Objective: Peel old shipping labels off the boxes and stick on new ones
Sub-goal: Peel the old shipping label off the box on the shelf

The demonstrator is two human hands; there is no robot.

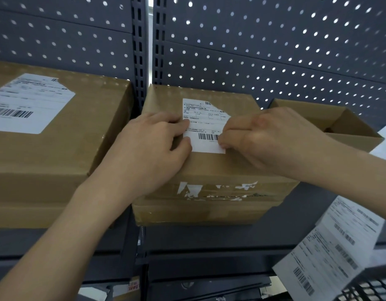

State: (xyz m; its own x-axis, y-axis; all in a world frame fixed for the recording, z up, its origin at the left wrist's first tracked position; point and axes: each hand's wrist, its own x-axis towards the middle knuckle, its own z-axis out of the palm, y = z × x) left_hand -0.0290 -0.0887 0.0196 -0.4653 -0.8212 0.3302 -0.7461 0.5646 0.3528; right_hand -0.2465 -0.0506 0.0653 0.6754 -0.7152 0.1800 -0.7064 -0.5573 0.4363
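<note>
Below the shelf [307, 213] front edge, at right, are printed label sheets [331, 246]. On the middle box [209, 170] at that edge, the left hand [150, 146] presses close-set fingers on the label [206, 124] left side. The right hand [268, 137] sets bent fingers on its right side; pinching or pressing cannot be told.

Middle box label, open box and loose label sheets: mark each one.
middle box label [204, 125], head view, printed centre.
open box [354, 124], head view, right inner wall.
loose label sheets [335, 246], head view, printed face.
</note>
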